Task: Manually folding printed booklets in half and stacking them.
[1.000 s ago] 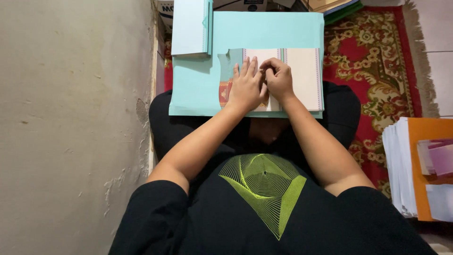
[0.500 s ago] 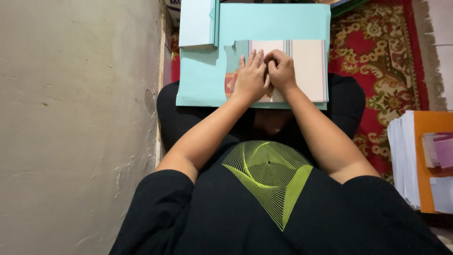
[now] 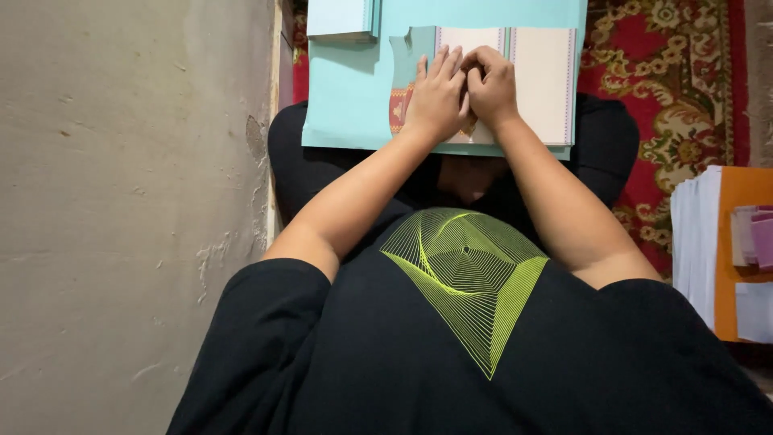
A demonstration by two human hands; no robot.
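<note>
From the head camera, looking straight down, the left hand (image 3: 435, 101) lies flat with fingers spread and pressed on a white, pastel-edged folded paper card with a patterned red panel (image 3: 541, 84), while the right hand (image 3: 489, 84) is curled beside it, touching it, fingertips bent down onto the same card; neither hand lifts the card, both only press it. The card rests under both hands on a large pale turquoise sheet of thin card (image 3: 346, 105) that lies across the person's lap. The card looks light, thin and easily creased, stiff enough to hold a fold but likely to bend or slide on the smooth sheet below, so it seems best held by pinching a free edge, for instance the long one just to the right of the right hand, rather than by the middle. Beyond the left hand, at the upper edge, sits a stack of pale blue paper sheets (image 3: 342, 18). To the right of the right hand stretches a red patterned carpet (image 3: 668, 72), and well off to that side lies a pile of white papers with an orange folder (image 3: 725, 242). To the left of the left hand rises a bare grey plastered wall (image 3: 121, 201).
</note>
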